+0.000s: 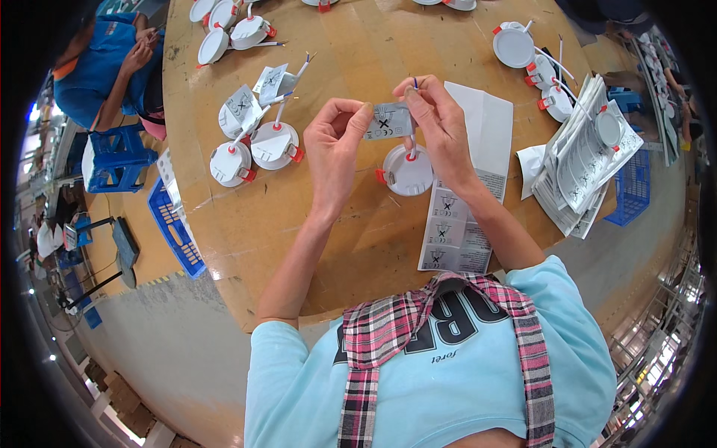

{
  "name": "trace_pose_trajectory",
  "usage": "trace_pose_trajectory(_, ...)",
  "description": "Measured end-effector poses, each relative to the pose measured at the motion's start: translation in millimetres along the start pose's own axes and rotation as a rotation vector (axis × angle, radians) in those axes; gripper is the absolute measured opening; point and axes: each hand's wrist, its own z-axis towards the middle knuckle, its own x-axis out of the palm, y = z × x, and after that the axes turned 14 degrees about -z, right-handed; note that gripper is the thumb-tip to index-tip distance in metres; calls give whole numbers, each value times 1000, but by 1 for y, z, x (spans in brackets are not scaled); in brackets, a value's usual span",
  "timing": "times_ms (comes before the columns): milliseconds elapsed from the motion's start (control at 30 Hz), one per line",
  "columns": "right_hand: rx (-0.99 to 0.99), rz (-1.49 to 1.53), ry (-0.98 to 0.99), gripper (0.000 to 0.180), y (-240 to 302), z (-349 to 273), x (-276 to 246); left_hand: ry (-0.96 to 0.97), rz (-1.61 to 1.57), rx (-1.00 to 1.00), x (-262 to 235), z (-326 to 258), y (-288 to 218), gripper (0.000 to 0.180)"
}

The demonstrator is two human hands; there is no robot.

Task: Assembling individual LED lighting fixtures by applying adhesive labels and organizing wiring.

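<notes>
My left hand (334, 142) and my right hand (439, 119) together hold a small grey label sticker (388, 121) above the wooden table (351, 224). The left pinches its left edge, the right its right edge. Just below it hangs a round white downlight (407, 173) with red spring clips, its white cable running up into my right hand's fingers. A strip of grey label stickers (452, 235) lies on the table under my right forearm, partly on a white sheet (485, 127).
Two finished white downlights with labels (254, 145) lie to the left, several more at the far edge (231, 30) and far right (523, 48). A stack of printed leaflets (582, 164) sits right. Blue crates (175, 231) and a person in blue (112, 67) are left.
</notes>
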Motion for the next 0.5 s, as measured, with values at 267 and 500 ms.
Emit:
trace_pose_trajectory(267,-27,-63,1,25,0,1,-1,8,-42,-24,2,0,3,17)
trace_pose_trajectory(500,66,7,38,24,-4,3,-4,10,-52,-7,3,-1,2,18)
